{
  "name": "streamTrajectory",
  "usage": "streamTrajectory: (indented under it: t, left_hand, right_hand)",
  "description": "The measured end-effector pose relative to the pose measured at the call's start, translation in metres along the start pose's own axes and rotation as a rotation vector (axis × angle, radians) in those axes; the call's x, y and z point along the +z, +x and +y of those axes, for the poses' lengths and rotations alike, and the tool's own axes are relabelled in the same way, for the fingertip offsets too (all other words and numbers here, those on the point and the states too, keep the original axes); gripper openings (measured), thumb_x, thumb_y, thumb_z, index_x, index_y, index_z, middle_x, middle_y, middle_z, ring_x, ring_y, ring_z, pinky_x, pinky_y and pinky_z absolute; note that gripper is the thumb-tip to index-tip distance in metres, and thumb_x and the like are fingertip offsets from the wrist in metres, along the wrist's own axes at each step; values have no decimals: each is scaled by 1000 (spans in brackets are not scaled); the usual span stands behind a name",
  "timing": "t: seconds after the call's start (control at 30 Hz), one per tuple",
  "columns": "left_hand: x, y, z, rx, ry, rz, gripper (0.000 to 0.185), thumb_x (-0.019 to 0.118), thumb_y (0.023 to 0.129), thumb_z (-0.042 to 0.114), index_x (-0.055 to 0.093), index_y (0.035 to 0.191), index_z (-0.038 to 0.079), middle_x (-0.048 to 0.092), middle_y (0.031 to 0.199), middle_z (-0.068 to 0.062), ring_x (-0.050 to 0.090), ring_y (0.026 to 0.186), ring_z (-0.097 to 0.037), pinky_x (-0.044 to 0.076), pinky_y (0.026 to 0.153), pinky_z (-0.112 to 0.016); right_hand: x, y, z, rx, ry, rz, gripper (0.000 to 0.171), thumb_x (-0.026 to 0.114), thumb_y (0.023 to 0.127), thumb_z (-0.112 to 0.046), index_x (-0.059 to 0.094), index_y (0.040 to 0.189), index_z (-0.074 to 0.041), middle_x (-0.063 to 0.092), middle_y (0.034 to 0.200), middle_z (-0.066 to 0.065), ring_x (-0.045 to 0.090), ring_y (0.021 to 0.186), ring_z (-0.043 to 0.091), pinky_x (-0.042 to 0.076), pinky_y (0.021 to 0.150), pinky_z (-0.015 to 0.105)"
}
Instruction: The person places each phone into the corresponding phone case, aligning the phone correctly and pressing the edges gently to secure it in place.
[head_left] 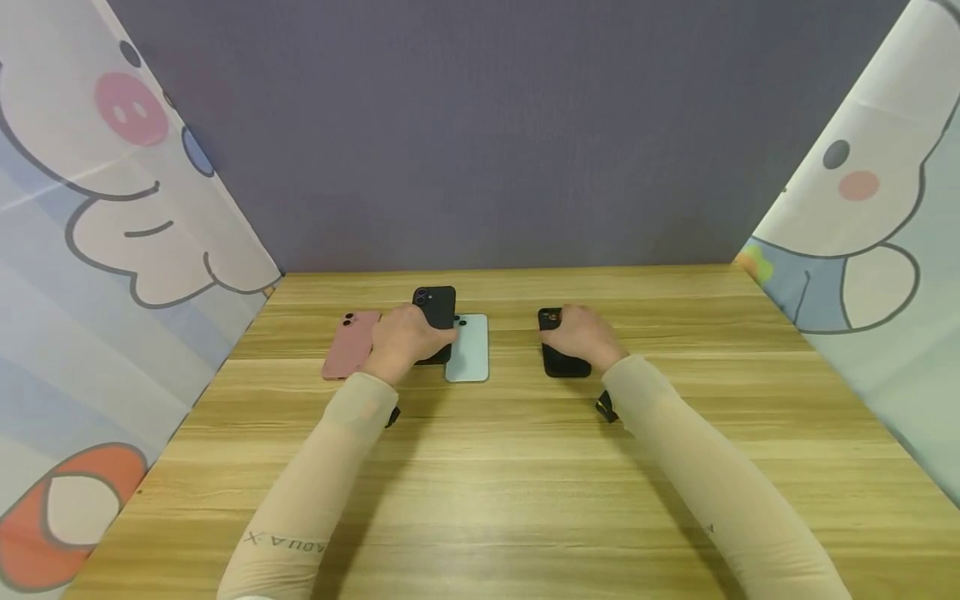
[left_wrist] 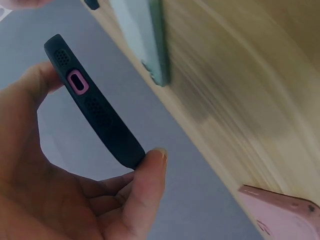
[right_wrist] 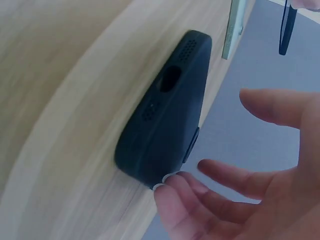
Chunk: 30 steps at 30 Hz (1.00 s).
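Observation:
In the head view my left hand (head_left: pixel 405 340) grips a black-cased phone (head_left: pixel 440 305) by its two long edges, raised off the table. Its pink-rimmed charging port (left_wrist: pixel 78 82) faces the left wrist camera, thumb on one edge and fingers on the other. My right hand (head_left: pixel 587 335) is over a second black-cased phone (head_left: pixel 558 360), which lies on the table. From the right wrist, some fingertips (right_wrist: pixel 170 200) touch or nearly touch that phone's side, while the thumb (right_wrist: pixel 270 106) stands apart from it.
A pale mint phone (head_left: pixel 467 354) lies on the wooden table (head_left: pixel 480 483) between the hands, partly behind the lifted phone. The pink phone (head_left: pixel 349 348) lies left of my left hand. A grey panel (head_left: pixel 480 133) closes off the back, and printed cloths (head_left: pixel 60 275) line both sides.

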<state>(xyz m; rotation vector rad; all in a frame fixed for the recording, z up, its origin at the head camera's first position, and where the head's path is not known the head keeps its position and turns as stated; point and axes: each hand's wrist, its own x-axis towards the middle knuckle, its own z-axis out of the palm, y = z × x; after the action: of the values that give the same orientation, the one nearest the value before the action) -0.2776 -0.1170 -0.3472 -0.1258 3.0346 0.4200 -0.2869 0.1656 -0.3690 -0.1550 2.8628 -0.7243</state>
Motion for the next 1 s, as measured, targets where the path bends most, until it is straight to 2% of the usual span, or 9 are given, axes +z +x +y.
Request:
streamTrajectory:
  t: [0.1, 0.17, 0.37, 0.5, 0.6, 0.7, 0.8, 0.9, 1.0]
  left_hand:
    - [-1, 3, -4, -15, 3, -20, 60, 66, 84, 64, 67, 95, 5, 64, 88, -12, 57, 66, -23, 45, 52, -34]
    - [-1, 6, -7, -26, 1, -27, 62, 66, 84, 65, 66, 98, 4, 63, 88, -12, 56, 65, -23, 43, 51, -33]
    - [-2, 13, -16, -38, 15, -48, 59, 67, 85, 65, 66, 89, 6, 55, 75, -7, 49, 57, -19, 37, 48, -31]
    - [0, 15, -20, -46, 35, -82, 57, 66, 86, 66, 66, 82, 9, 48, 68, -3, 44, 54, -16, 33, 48, -30]
    - [2, 15, -22, -45, 46, -95, 60, 66, 86, 67, 69, 90, 7, 55, 75, -5, 48, 59, -18, 36, 50, -31]
    - [3, 15, -23, -42, 52, -95, 67, 66, 85, 68, 70, 103, 3, 64, 89, -10, 54, 67, -22, 41, 54, -32]
    - [6, 15, -23, -44, 61, -96, 73, 66, 85, 69, 70, 112, 1, 66, 99, -14, 56, 72, -23, 43, 56, -33]
    - [8, 15, -25, -48, 70, -102, 73, 66, 86, 68, 69, 114, 1, 66, 100, -13, 56, 72, -23, 44, 56, -33]
    - [9, 16, -27, -60, 76, -125, 70, 66, 86, 67, 70, 111, 2, 65, 92, -11, 54, 66, -21, 42, 54, -31]
  right_hand:
    - [1, 1, 1, 33, -30, 5, 57, 62, 95, -47, 65, 119, 5, 66, 110, 22, 65, 82, 31, 54, 64, 39]
    - [2, 2, 1, 55, -52, 12, 53, 63, 94, -49, 69, 108, 3, 66, 104, 20, 63, 75, 28, 51, 57, 35]
    - [5, 2, 1, 99, -150, 34, 58, 64, 92, -55, 69, 102, 2, 62, 112, 24, 60, 74, 28, 48, 51, 33]
    - [6, 1, -3, 143, -168, 21, 59, 67, 88, -58, 70, 98, 0, 65, 104, 22, 59, 70, 26, 48, 50, 32]
    - [8, -1, -6, 171, -180, 4, 64, 68, 87, -59, 69, 105, 2, 63, 107, 24, 58, 74, 28, 49, 52, 34]
    - [9, -2, -7, 184, -198, -11, 69, 67, 88, -59, 67, 117, 4, 59, 119, 29, 58, 82, 31, 52, 58, 39]
    - [9, -2, -7, 189, -198, -25, 72, 65, 90, -58, 65, 124, 5, 54, 129, 32, 59, 92, 36, 54, 68, 46]
    - [9, -2, -7, 190, -186, -40, 74, 64, 91, -57, 62, 129, 6, 50, 134, 34, 58, 104, 42, 52, 82, 54]
    - [8, -1, -6, 186, -178, -43, 74, 63, 91, -56, 61, 131, 7, 48, 135, 35, 55, 109, 44, 49, 87, 57]
